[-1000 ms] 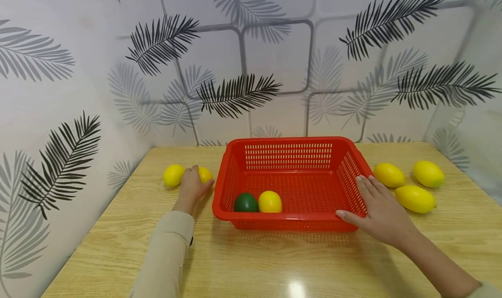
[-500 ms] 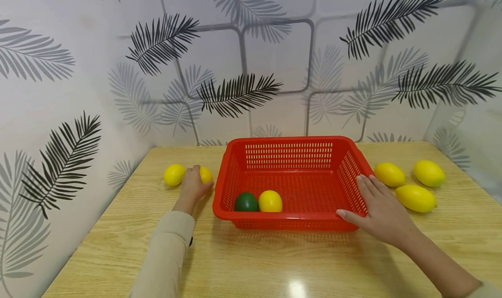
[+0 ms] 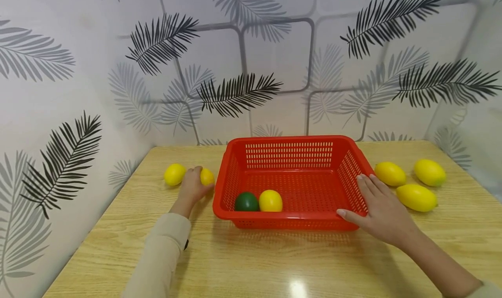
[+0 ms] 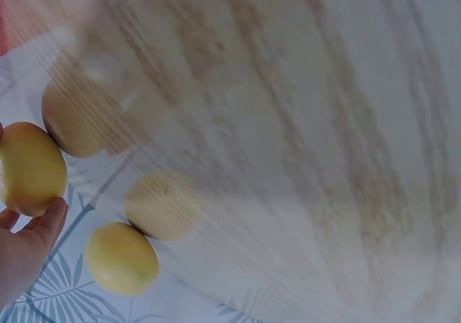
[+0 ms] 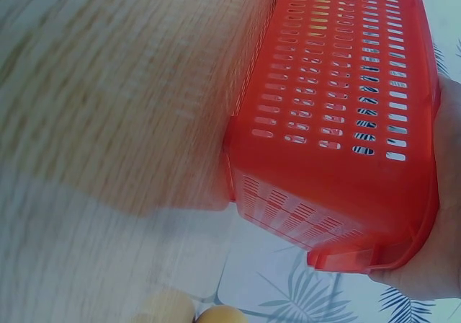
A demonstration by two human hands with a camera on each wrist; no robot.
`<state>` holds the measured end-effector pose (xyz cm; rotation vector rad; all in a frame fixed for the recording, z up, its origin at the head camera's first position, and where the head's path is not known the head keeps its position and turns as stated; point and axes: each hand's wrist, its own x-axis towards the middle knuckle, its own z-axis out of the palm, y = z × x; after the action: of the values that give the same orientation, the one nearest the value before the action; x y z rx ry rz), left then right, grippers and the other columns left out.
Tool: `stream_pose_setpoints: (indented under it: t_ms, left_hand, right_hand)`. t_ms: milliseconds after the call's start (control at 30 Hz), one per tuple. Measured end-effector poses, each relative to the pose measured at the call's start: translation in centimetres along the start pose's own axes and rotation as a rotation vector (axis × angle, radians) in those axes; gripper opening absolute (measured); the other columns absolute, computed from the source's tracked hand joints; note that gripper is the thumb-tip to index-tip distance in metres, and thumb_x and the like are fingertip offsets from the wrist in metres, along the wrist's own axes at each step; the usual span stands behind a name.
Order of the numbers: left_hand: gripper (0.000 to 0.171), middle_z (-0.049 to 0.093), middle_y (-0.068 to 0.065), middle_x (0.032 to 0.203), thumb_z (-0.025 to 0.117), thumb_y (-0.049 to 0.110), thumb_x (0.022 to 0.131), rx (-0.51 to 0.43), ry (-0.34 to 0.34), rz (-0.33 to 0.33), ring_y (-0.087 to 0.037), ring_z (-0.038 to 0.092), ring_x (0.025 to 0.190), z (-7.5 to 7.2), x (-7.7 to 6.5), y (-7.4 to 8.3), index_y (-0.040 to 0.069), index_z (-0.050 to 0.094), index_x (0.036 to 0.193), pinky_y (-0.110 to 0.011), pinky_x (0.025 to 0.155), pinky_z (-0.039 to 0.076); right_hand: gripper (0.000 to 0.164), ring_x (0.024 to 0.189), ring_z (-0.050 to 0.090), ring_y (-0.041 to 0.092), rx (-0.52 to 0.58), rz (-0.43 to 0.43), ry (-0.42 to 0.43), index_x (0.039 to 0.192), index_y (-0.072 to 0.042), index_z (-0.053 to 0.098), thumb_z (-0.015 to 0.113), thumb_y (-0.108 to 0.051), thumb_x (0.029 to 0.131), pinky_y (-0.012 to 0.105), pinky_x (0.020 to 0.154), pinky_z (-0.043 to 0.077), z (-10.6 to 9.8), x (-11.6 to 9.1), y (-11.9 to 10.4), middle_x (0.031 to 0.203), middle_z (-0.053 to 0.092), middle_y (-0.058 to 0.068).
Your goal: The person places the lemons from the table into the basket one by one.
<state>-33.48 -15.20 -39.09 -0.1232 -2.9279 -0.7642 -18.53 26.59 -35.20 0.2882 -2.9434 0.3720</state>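
Observation:
On the left part of the table my left hand (image 3: 191, 186) has its fingers and thumb around a yellow lemon (image 3: 207, 177), close beside the red basket (image 3: 288, 216). That lemon (image 4: 30, 168) shows against the fingertips in the left wrist view. A second lemon (image 3: 174, 174) lies just left of the hand. My right hand (image 3: 382, 213) rests on the basket's front right corner, fingers straight over the right rim and thumb across the front rim. Inside the basket, at front left, a dark green round fruit (image 3: 246, 201) sits next to a yellow one (image 3: 270, 201).
Three more lemons lie right of the basket: one near its wall (image 3: 390, 174), one lemon in front (image 3: 417, 198), one lemon further right (image 3: 429, 172). A leaf-patterned wall (image 3: 274, 62) rises behind the wooden table (image 3: 251, 263), close to the basket's back.
My left sleeve and wrist have shifted slightly left, while the fingers stay at the lemon. The right hand and the basket keep their places.

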Motion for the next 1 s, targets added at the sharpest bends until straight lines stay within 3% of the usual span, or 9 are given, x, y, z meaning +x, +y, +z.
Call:
stream_pose_setpoints:
  t_ms: [500,1000]
  left_hand:
    - [0.067,0.048,-0.031,0.126,0.070,0.022,0.078,-0.014,-0.001,0.063,-0.041,0.048,0.116,0.2,-0.9,0.3,-0.010,0.042,0.130,-0.051,0.100,0.041]
    - [0.069,0.046,-0.029,0.132,0.070,0.021,0.079,-0.103,-0.001,0.044,-0.040,0.044,0.121,-0.1,-1.2,-0.4,-0.008,0.040,0.133,-0.051,0.102,0.039]
  right_hand:
    - [0.097,0.134,0.021,0.048,0.002,-0.006,0.008,0.141,0.011,0.024,0.053,-0.061,0.083,0.062,0.107,0.020,0.1,0.0,-0.1,0.145,0.026,0.033]
    - [0.098,0.135,0.020,0.048,0.004,-0.010,0.006,0.142,0.011,0.022,0.053,-0.061,0.083,0.062,0.107,0.020,0.1,0.0,-0.1,0.146,0.024,0.033]
